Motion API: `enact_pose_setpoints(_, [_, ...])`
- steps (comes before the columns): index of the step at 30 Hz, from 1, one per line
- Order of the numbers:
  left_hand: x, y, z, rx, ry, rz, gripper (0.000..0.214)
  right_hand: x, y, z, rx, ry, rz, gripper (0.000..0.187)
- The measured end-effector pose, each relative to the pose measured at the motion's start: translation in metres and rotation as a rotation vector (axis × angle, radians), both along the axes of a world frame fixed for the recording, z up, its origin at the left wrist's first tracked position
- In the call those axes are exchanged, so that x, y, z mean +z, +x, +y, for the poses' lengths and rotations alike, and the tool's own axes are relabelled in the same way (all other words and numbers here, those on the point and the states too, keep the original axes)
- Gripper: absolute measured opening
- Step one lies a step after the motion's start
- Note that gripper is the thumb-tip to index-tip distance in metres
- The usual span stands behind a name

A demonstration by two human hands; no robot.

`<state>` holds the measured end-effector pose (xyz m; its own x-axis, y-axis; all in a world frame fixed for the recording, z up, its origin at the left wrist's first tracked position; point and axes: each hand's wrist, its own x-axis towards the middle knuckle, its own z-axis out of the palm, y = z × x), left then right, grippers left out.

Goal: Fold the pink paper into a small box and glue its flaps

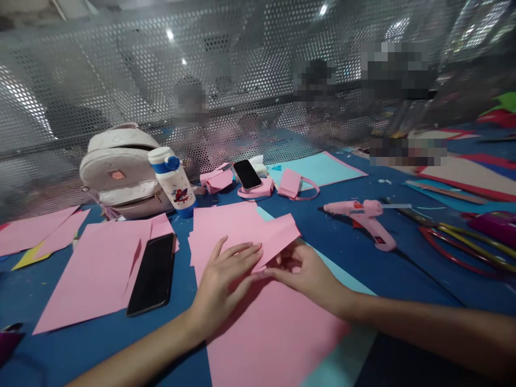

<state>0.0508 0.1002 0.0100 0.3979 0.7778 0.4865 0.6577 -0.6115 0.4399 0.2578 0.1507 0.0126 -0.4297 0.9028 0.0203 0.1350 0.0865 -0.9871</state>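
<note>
A folded piece of pink paper [278, 236] is between my hands, its right flap raised. My left hand [228, 274] has its fingers stretched over the fold and its thumb at the near edge, holding the piece. My right hand [300, 269] is closed on the right side of it, fingers curled behind the flap and thumb meeting the left thumb. Larger pink sheets [245, 344] lie beneath, on top of a light blue sheet [355, 349]. The underside of the folded piece is hidden.
A pink glue gun [358, 212] and scissors [463, 242] lie to the right. Left are a black phone [153, 277], pink sheets [88, 269], a bottle [173, 183] and a white backpack [124, 188]. Behind are small pink paper bags [290, 184], another phone [247, 174] and a perforated metal screen [250, 64].
</note>
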Motion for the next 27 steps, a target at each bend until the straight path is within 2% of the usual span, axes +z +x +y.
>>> enact_pose_setpoints(3, [0.001, 0.001, 0.002, 0.038, -0.045, -0.067, 0.046, 0.004, 0.002, 0.000, -0.001, 0.080, 0.023, 0.042])
enact_pose_setpoints(7, [-0.001, -0.001, 0.007, 0.070, -0.110, -0.190, 0.070, 0.016, 0.005, 0.003, 0.061, 0.218, 0.009, 0.027])
enact_pose_setpoints(10, [-0.008, -0.005, 0.013, 0.080, -0.228, -0.282, 0.084, 0.028, 0.006, 0.007, 0.123, 0.339, 0.006, 0.015])
enact_pose_setpoints(13, [-0.012, -0.011, 0.024, 0.069, -0.344, -0.311, 0.095, 0.041, 0.005, 0.014, 0.202, 0.415, -0.011, 0.012])
enact_pose_setpoints(16, [-0.008, -0.012, 0.036, 0.029, -0.425, -0.319, 0.104, 0.054, 0.002, 0.022, 0.287, 0.485, -0.071, 0.012])
enact_pose_setpoints(18, [0.000, -0.009, 0.040, -0.021, -0.442, -0.363, 0.101, 0.061, -0.001, 0.026, 0.322, 0.523, -0.108, 0.013])
enact_pose_setpoints(21, [0.012, -0.001, 0.040, -0.120, -0.376, -0.416, 0.072, 0.070, -0.006, 0.033, 0.333, 0.574, -0.158, 0.012])
enact_pose_setpoints(23, [0.016, 0.003, 0.037, -0.118, -0.339, -0.435, 0.062, 0.074, -0.009, 0.036, 0.328, 0.599, -0.187, 0.010])
enact_pose_setpoints(27, [0.016, 0.004, 0.031, -0.090, -0.293, -0.398, 0.059, 0.073, -0.012, 0.039, 0.333, 0.601, -0.190, 0.008])
